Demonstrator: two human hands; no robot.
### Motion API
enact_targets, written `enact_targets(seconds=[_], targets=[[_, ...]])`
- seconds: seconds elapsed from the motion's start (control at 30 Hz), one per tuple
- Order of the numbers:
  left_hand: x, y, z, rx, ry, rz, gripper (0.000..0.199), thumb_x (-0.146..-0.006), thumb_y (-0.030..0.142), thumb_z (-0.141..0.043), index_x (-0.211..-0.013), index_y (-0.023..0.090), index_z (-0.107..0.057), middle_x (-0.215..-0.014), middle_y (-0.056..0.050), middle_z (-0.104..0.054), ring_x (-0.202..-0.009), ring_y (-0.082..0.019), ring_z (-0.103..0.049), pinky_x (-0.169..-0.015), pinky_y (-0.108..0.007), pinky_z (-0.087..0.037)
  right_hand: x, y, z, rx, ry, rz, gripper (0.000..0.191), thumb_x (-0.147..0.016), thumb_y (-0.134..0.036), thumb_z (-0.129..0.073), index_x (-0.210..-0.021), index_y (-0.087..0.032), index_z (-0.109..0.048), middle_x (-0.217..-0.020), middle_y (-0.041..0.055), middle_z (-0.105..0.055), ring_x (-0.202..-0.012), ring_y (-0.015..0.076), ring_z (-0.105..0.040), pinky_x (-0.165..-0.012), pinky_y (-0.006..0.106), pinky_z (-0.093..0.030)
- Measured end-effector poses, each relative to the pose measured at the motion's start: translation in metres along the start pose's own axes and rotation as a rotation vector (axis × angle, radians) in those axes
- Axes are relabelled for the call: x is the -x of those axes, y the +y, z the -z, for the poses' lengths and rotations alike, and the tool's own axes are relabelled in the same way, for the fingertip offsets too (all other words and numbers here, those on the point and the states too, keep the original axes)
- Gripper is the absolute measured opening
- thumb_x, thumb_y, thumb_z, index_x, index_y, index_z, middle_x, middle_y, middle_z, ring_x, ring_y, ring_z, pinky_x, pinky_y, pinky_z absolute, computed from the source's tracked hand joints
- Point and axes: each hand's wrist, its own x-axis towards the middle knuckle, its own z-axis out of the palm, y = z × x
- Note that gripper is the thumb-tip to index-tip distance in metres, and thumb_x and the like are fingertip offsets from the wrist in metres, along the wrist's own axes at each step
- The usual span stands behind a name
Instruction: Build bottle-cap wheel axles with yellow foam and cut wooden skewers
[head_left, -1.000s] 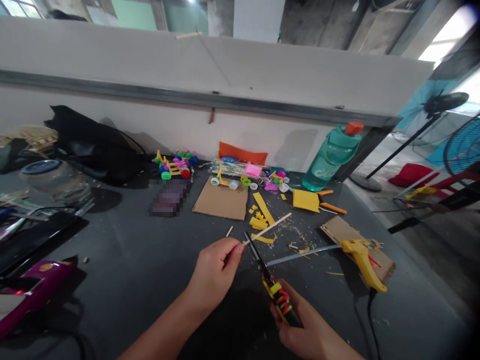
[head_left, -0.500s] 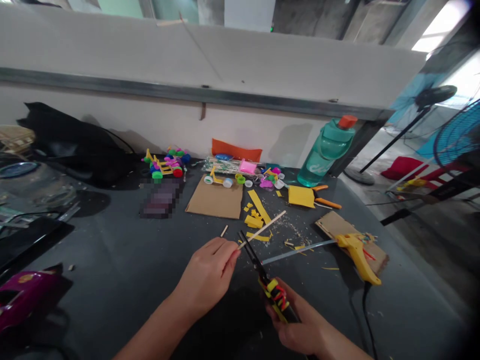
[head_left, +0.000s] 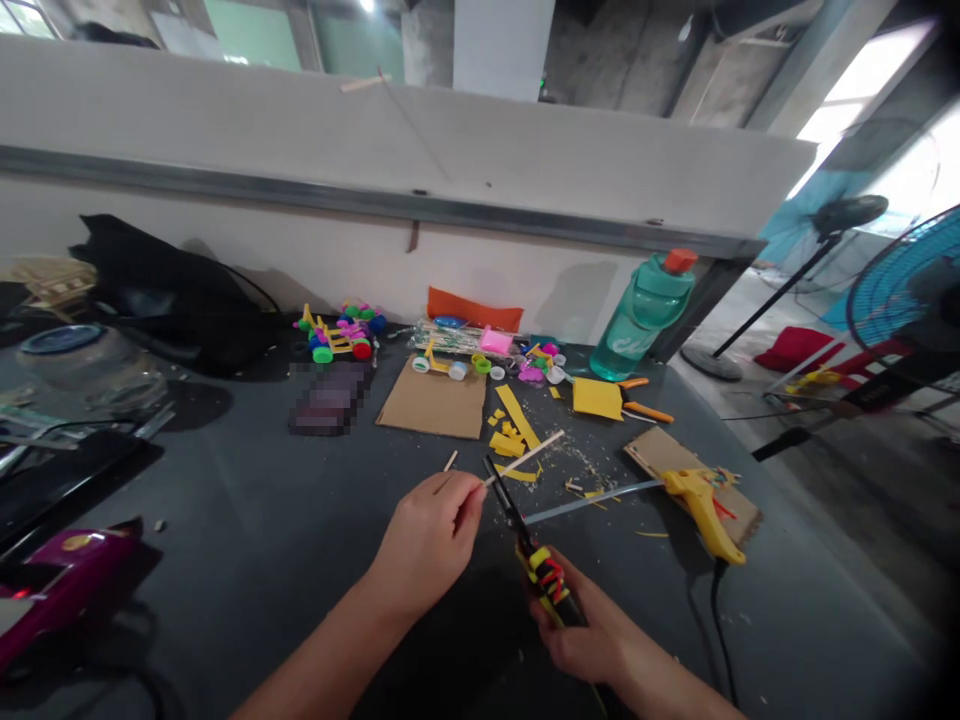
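Note:
My left hand [head_left: 435,530] is closed, pinching one end of a thin wooden stick [head_left: 534,456] that slants up to the right over the table. My right hand [head_left: 581,620] wraps round the black and yellow handles of a pair of scissors [head_left: 510,497], which have narrow black blades and something red at the grip. The blades cross the stick close to my left fingertips; whether they bite into it is hard to see. A short stick piece [head_left: 450,460] shows just beyond my left hand. Yellow foam-like scraps [head_left: 508,442] lie past the blades.
A yellow glue gun [head_left: 701,510] rests on cardboard [head_left: 652,452] at right, its cord trailing forward. Behind are a cardboard square [head_left: 433,400], a teal bottle [head_left: 637,325], orange-handled pliers [head_left: 649,410] and small colourful wheeled models [head_left: 337,338]. A purple tool [head_left: 67,575] lies left.
The view has shifted slightly. The scissors' blades now cross the stick closer to my left fingertips and look less spread. Both hands keep their holds.

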Motion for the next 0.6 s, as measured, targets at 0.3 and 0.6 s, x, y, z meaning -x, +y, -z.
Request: enact_targets(seconds=[0.3,0.6], targets=[[0.0,-0.005,-0.002,-0.076,0.003,-0.062,0.018,-0.089,0.019,-0.041,-0.085,0.018,-0.058,-0.077,-0.003,-0.06,-0.074,-0.015,-0.054,-0.069,-0.029,-0.044,-0.003,-0.003,0.011,-0.152,-0.096,-0.126,0.056,-0.048,-0.019,-0.065,-0.101,-0.019,-0.047,-0.071,-0.0039,-0.05,-0.045,0.0052,-0.042,-0.041,0.02,-0.03],[0.001,-0.007,0.0,-0.16,-0.004,-0.192,0.021,-0.085,0.008,-0.041,-0.088,0.018,-0.059,-0.074,-0.003,-0.058,-0.074,-0.016,-0.054,-0.069,-0.029,-0.043,0.013,-0.026,-0.002,-0.198,-0.095,-0.048,0.047,-0.058,-0.025,-0.066,-0.102,-0.016,-0.05,-0.077,-0.0012,-0.052,-0.051,0.0054,-0.045,-0.048,0.02,-0.031]])
